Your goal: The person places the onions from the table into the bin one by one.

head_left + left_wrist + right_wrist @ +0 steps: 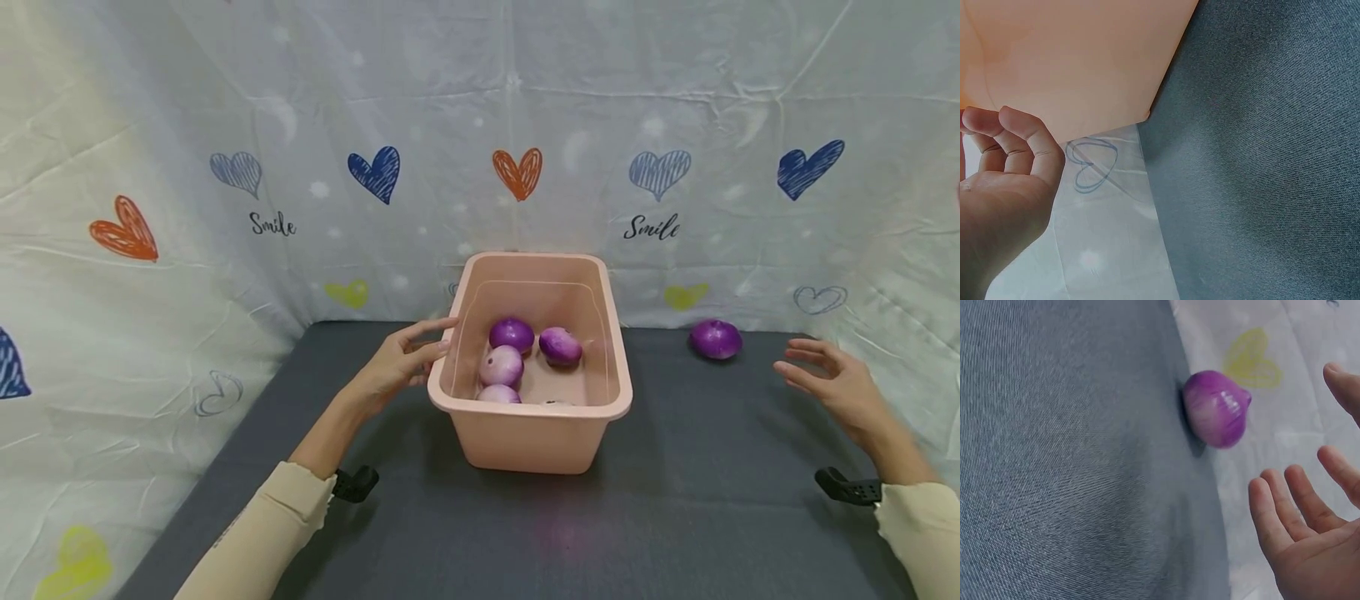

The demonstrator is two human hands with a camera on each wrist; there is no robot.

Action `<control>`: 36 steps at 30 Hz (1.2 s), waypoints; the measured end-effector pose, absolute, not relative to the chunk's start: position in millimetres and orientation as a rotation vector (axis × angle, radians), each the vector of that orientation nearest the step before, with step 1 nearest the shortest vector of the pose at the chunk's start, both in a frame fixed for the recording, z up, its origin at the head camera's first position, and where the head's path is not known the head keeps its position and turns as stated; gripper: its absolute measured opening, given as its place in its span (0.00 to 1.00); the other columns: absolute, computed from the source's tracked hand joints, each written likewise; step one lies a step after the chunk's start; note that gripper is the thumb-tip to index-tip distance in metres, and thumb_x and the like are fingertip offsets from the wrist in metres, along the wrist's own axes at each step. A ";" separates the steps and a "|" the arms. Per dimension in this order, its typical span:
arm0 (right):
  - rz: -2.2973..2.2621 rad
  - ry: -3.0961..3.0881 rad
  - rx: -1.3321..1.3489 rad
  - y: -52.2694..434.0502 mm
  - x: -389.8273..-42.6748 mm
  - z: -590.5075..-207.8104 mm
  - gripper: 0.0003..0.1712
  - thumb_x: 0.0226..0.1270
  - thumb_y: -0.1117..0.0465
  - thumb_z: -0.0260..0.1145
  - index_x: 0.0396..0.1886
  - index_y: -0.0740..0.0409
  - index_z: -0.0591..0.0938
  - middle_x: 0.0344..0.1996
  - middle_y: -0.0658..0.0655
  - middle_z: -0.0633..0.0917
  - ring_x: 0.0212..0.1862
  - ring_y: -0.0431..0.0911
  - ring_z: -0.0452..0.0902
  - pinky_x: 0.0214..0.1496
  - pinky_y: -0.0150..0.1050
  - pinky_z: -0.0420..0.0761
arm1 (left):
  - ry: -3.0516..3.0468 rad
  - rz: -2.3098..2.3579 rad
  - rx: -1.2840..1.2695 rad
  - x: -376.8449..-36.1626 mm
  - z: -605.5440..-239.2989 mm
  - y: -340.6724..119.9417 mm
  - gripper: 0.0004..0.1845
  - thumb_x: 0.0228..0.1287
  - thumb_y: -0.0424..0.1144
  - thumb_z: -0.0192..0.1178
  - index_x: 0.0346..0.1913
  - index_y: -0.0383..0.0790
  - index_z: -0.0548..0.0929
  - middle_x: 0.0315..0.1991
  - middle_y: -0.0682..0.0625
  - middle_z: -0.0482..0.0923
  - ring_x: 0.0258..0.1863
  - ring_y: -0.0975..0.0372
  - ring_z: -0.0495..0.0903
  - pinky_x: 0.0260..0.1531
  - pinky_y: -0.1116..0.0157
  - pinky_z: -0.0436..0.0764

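Observation:
A pink plastic bin (pixel 532 442) stands on the dark tabletop with several purple onions in it, among them a dark one (pixel 512 335) and a paler one (pixel 502 366). The front rim partly hides the nearest ones. My left hand (pixel 393 367) is at the bin's left rim, its fingers lightly bent; in the left wrist view the fingertips (pixel 1016 119) lie against or close to the bin wall (pixel 1085 62). Another purple onion (pixel 716 339) lies on the table to the right of the bin. Just right of that onion, my right hand (pixel 840 383) hovers with fingers spread, holding nothing.
A pale curtain (pixel 450 100) printed with hearts hangs behind the table and along both sides. The dark cloth-covered tabletop (pixel 675 517) ends at the back against it. Black straps with small devices (pixel 356 483) are on both wrists.

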State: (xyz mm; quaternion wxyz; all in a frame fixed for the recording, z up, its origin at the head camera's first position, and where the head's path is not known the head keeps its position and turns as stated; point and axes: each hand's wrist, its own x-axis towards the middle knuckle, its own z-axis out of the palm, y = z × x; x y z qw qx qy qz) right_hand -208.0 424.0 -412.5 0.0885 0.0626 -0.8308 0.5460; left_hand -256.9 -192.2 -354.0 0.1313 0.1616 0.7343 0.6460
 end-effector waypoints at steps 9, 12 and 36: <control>1.397 -2.687 0.052 416.3 -230.1 -422.1 0.47 0.76 0.50 0.65 0.82 0.61 0.51 0.73 0.77 0.58 0.69 0.74 0.59 0.52 0.38 0.77 | 2.116 1.883 0.464 -256.6 -354.0 -191.8 0.29 0.75 0.46 0.63 0.75 0.49 0.71 0.40 0.42 0.80 0.37 0.57 0.79 0.44 0.54 0.83; 1.443 -2.684 0.059 408.1 -238.5 -423.6 0.52 0.75 0.49 0.67 0.82 0.64 0.47 0.74 0.78 0.52 0.69 0.77 0.55 0.60 0.60 0.72 | 2.115 1.878 0.465 -256.3 -354.7 -192.8 0.30 0.75 0.46 0.62 0.76 0.48 0.70 0.42 0.42 0.81 0.38 0.57 0.80 0.44 0.55 0.83; 1.525 -2.553 -0.065 372.5 -285.0 -445.3 0.59 0.69 0.47 0.71 0.81 0.68 0.44 0.74 0.81 0.49 0.71 0.77 0.52 0.65 0.71 0.59 | 2.123 1.881 0.450 -257.6 -356.2 -191.7 0.29 0.73 0.47 0.64 0.75 0.51 0.72 0.36 0.42 0.80 0.35 0.57 0.79 0.42 0.56 0.83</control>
